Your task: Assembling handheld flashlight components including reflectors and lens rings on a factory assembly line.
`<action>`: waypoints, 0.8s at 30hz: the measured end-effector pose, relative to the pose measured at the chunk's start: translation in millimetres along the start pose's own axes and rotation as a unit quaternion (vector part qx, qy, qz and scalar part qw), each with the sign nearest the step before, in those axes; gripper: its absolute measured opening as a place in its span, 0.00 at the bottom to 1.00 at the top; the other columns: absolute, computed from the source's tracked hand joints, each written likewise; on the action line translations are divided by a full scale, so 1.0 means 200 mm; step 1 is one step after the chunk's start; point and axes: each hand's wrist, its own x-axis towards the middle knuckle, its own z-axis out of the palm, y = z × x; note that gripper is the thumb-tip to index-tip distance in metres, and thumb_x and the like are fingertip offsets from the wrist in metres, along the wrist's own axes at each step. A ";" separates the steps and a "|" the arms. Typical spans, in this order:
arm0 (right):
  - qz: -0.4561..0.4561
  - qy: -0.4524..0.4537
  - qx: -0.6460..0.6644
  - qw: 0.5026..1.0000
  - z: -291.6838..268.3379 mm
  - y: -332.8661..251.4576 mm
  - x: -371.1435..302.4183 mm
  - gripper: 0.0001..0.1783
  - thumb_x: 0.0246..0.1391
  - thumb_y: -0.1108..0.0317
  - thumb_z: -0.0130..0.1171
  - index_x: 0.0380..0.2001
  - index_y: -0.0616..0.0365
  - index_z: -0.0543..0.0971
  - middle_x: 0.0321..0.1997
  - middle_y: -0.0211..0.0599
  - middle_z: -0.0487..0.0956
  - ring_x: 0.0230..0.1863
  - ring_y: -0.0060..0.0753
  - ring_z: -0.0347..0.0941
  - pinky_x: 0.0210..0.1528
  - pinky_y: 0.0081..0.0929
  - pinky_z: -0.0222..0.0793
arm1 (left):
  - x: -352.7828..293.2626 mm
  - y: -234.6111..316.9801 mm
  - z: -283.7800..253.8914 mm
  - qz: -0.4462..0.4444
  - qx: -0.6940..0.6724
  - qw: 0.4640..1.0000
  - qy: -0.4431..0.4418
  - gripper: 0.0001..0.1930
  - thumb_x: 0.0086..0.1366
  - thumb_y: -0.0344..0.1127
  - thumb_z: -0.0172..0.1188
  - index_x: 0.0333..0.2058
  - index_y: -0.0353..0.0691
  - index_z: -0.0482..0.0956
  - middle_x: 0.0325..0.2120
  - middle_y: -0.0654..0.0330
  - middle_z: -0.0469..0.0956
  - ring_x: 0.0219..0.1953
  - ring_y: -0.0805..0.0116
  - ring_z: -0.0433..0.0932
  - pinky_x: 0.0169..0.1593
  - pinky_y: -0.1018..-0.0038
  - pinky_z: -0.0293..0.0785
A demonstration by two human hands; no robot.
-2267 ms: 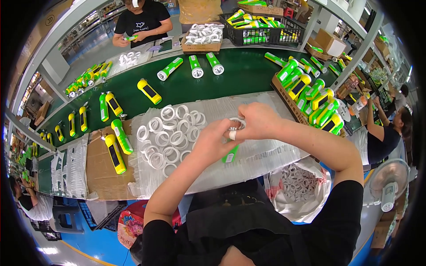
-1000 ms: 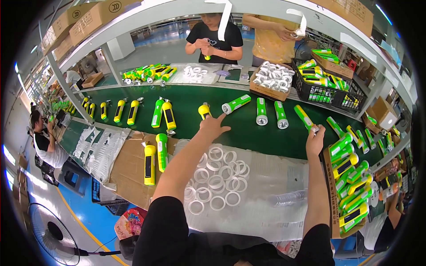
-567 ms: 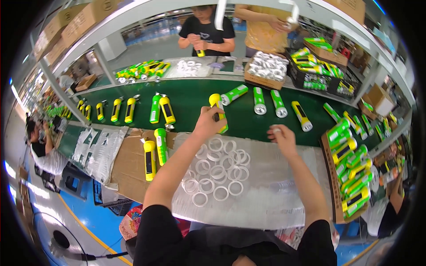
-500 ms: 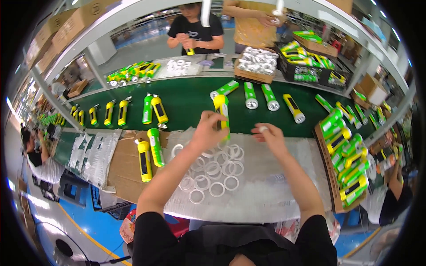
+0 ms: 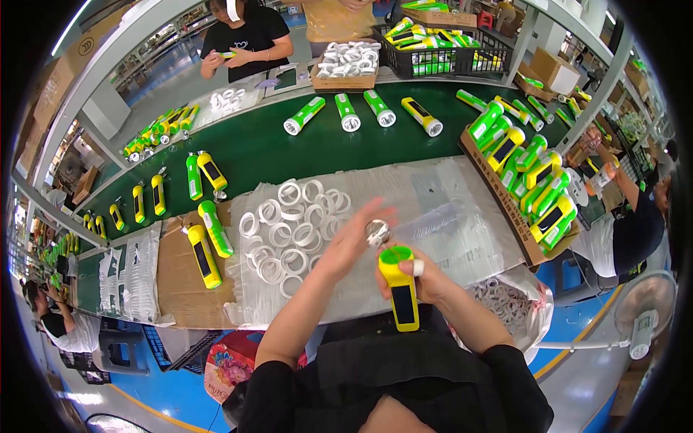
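My right hand [image 5: 433,280] is wrapped round a yellow flashlight body [image 5: 402,289] with a dark panel, tilted near the table's front edge. Its green-lined mouth faces up and away from me. A white wrap [image 5: 419,268] covers one finger of this hand. Beside the mouth is a silver lamp head [image 5: 377,232], apparently joined to the body by a thin wire. My left hand [image 5: 354,242] is next to that lamp head, fingers stretched out and blurred; whether it touches the lamp head I cannot make out. Several white rings [image 5: 293,261] lie left of my hands.
Two flashlights [image 5: 204,256] lie on cardboard at left. More flashlights [image 5: 347,112] lie on the green belt [image 5: 267,144]. A full carton [image 5: 498,189] stands at right, a bag of rings [image 5: 505,303] below it. Across the belt are a co-worker [image 5: 249,43], a carton [image 5: 346,83] and a black crate [image 5: 451,63].
The yellow flashlight has come off the belt area towards me and is now in my right hand. My left hand has left it, with fingers extended near the lamp head. The view has turned right.
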 end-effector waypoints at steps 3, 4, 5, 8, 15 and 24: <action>0.025 -0.073 -0.079 0.994 0.00 0.02 -0.02 0.36 0.49 0.45 0.64 0.51 0.58 0.67 0.34 0.45 0.76 0.32 0.35 0.76 0.36 0.30 0.73 | -0.02 0.03 0.03 -0.130 0.077 0.988 -0.036 0.21 0.70 0.46 0.51 0.54 0.37 0.74 0.46 0.53 0.79 0.47 0.64 0.77 0.53 0.68 0.71; 0.026 -0.068 -0.076 0.994 0.00 0.03 -0.05 0.36 0.49 0.45 0.64 0.51 0.58 0.67 0.34 0.45 0.76 0.32 0.35 0.76 0.36 0.30 0.73 | -0.04 0.04 0.08 -0.061 0.141 0.988 0.005 0.17 0.71 0.42 0.51 0.44 0.35 0.80 0.36 0.58 0.81 0.40 0.69 0.78 0.49 0.72 0.72; 0.013 -0.012 -0.105 0.994 0.02 0.03 -0.09 0.35 0.52 0.46 0.62 0.53 0.60 0.66 0.36 0.46 0.77 0.34 0.36 0.77 0.40 0.31 0.73 | -0.06 0.03 0.09 -0.027 0.194 0.980 0.033 0.16 0.71 0.41 0.49 0.43 0.35 0.80 0.36 0.59 0.81 0.39 0.70 0.78 0.48 0.72 0.72; -0.003 0.028 -0.107 0.994 0.04 0.01 -0.12 0.33 0.60 0.50 0.56 0.57 0.63 0.63 0.45 0.45 0.76 0.43 0.36 0.77 0.51 0.33 0.71 | -0.14 0.00 0.14 0.065 0.267 0.961 0.034 0.15 0.73 0.36 0.45 0.41 0.34 0.79 0.38 0.58 0.79 0.42 0.69 0.76 0.49 0.71 0.70; -0.126 0.084 -0.238 0.959 -0.09 0.20 -0.11 0.29 0.65 0.57 0.52 0.61 0.62 0.61 0.53 0.39 0.70 0.47 0.29 0.74 0.52 0.30 0.70 | -0.09 -0.06 0.25 0.201 0.486 0.844 -0.107 0.18 0.66 0.40 0.47 0.47 0.37 0.77 0.48 0.52 0.76 0.54 0.49 0.71 0.60 0.56 0.60; -0.159 0.207 -0.074 0.962 -0.20 0.02 -0.27 0.20 0.66 0.58 0.47 0.55 0.57 0.65 0.36 0.44 0.75 0.31 0.31 0.73 0.35 0.26 0.70 | 0.13 -0.33 0.04 0.100 0.693 0.712 0.044 0.29 0.54 0.40 0.67 0.54 0.39 0.72 0.49 0.49 0.74 0.52 0.49 0.70 0.57 0.60 0.65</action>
